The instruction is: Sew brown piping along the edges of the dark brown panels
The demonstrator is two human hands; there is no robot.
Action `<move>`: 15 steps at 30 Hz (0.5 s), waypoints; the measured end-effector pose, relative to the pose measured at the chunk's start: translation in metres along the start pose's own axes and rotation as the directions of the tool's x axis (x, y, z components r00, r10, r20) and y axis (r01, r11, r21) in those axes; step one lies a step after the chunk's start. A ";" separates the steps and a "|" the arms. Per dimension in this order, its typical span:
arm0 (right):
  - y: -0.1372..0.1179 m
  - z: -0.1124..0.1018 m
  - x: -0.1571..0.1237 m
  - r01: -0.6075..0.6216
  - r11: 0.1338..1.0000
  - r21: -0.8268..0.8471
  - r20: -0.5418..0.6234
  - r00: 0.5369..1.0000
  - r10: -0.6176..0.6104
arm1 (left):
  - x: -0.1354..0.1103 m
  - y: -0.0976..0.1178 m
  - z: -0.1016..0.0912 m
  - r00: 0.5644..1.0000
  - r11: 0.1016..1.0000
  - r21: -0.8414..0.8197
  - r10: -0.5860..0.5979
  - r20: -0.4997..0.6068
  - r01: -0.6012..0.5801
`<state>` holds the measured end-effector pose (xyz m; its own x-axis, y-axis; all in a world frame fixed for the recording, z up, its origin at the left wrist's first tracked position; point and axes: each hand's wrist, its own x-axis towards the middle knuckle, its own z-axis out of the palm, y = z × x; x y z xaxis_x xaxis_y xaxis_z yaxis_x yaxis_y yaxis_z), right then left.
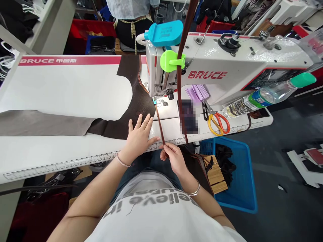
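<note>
Spread flat, my left hand (139, 136) rests on the dark brown fabric piece (141, 90) and the white table beside it. My right hand (174, 156) pinches a narrow reddish-brown strip (159, 124) at the table's front edge. That strip runs up to a small blue guide (154, 101) by the needle area of the white sewing machine (209, 60). The fabric curves past the machine head, with brown binding along its far edge. Its grey underside (45, 122) shows where it stretches left. Another brown strip (179, 87) hangs vertically in front of the machine.
Scissors (218, 123) with orange and yellow handles, a plastic bottle (267, 94), purple slips (198, 92) and a blurred dark rectangle (189, 117) lie right of the needle. A blue crate (242, 174) stands below right. Across the table is another person (132, 10).
</note>
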<state>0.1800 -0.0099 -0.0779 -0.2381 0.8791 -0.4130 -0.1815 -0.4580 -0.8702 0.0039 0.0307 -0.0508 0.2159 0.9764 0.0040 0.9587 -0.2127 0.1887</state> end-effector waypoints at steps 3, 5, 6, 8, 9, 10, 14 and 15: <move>-0.001 0.000 0.000 0.003 1.000 0.007 0.000 1.000 -0.003 | 0.000 0.002 -0.001 1.000 1.000 0.006 0.004 0.012 -0.004; -0.002 0.001 0.000 0.003 1.000 0.009 0.002 1.000 -0.003 | 0.000 0.004 -0.002 1.000 1.000 0.013 0.003 0.025 -0.004; -0.002 0.001 0.000 0.004 1.000 0.009 0.002 1.000 -0.004 | 0.000 0.006 -0.002 1.000 1.000 0.016 0.003 0.030 -0.003; -0.002 0.001 0.000 0.005 1.000 0.009 0.001 1.000 -0.005 | 0.000 0.008 -0.002 0.999 1.000 0.021 0.001 0.036 -0.002; -0.003 0.001 0.000 0.006 1.000 0.009 -0.002 1.000 -0.006 | 0.000 0.009 -0.002 0.999 1.000 0.022 0.001 0.038 -0.002; -0.003 0.001 0.000 0.005 1.000 0.009 -0.004 1.000 -0.005 | 0.000 0.010 -0.002 0.999 1.000 0.023 -0.001 0.038 0.000; -0.002 0.001 0.000 0.002 1.000 0.015 -0.008 1.000 -0.002 | 0.000 0.012 -0.002 0.999 1.000 0.022 -0.010 0.037 0.009; -0.001 0.001 0.000 0.001 1.000 0.016 -0.008 1.000 -0.001 | 0.000 0.013 -0.002 0.999 1.000 0.020 -0.011 0.038 0.010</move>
<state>0.1794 -0.0096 -0.0763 -0.2304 0.8804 -0.4146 -0.1970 -0.4594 -0.8661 0.0160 0.0283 -0.0464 0.2125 0.9765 -0.0354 0.9644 -0.2037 0.1686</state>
